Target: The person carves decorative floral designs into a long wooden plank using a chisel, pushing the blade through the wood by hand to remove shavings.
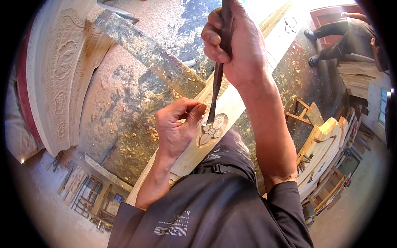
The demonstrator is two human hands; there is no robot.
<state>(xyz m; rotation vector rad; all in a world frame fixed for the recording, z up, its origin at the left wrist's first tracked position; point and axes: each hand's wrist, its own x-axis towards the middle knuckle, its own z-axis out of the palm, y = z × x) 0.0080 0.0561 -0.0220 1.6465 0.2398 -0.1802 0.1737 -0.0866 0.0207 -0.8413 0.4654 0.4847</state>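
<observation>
A carving chisel (216, 87) with a dark handle and a long narrow shank stands nearly upright, my right hand (248, 53) wrapped round its handle. The lower end reaches the edge of a carved flower (211, 131), whose petals surround a round centre inside a sunken oval. This carving is part of a long pale wooden board (236, 99) that runs diagonally under my arms. Just left of the flower is my left hand (177, 126), thumb and fingers pinched together; whatever may be between them is hidden. A gap shows between this hand and the chisel.
A worn, dusty beam (144, 47) meets the board from the upper left. At far left stands a large carved wooden panel (62, 82). Wood chips and sawdust cover the floor (120, 99). Another person (351, 35) sits at the upper right, above a small wooden stool (308, 113).
</observation>
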